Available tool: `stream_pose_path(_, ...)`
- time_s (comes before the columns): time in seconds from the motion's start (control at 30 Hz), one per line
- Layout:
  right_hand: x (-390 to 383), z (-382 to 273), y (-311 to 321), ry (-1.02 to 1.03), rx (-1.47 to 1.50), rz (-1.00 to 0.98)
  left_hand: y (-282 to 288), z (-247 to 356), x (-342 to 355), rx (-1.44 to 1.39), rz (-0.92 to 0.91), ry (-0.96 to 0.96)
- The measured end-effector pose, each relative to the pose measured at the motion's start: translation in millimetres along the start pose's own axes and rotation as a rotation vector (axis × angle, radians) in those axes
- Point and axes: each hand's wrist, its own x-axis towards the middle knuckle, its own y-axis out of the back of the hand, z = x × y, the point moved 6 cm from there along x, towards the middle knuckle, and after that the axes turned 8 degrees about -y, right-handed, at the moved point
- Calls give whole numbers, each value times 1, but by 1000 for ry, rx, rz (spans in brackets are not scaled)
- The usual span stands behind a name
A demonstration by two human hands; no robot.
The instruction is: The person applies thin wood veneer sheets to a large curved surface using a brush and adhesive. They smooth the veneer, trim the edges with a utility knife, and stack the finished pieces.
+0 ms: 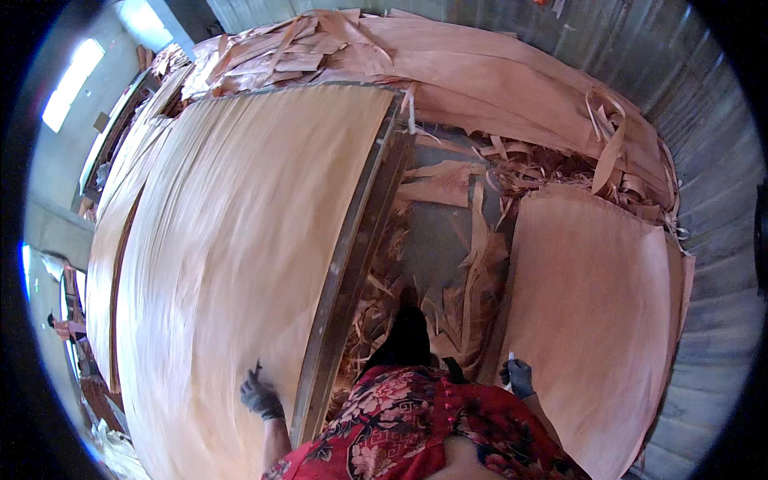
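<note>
A wide sheet of pale wood veneer (240, 216) covers the top of the stack at my left. Over its near right part is my left hand (260, 398) in a grey glove, fingers stretched out and apart, with nothing visible held. Whether the fingertips touch the sheet is hard to tell. My right hand (520, 378), also gloved, is closed around a slim white tool (510, 358) whose kind is too small to make out. It is beside the left edge of a pinkish-brown veneer stack (592, 296) at my right.
A dark edge beam (352, 248) runs along the left stack. Torn veneer strips (478, 240) litter the grey floor (432, 240) between the stacks. Scraps (280, 48) and larger reddish sheets (480, 72) are piled at the back. A corrugated metal wall (672, 88) bounds the right.
</note>
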Motion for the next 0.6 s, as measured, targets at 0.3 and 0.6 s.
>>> stream_pose_path(0.3, 65, -216, -19, -123, -42, 29, 29, 238, 255, -317, 336, -138)
stream_pose_path(0.6, 150, -310, -16, -29, -153, 70, -19, 464, 470, -321, 294, -286)
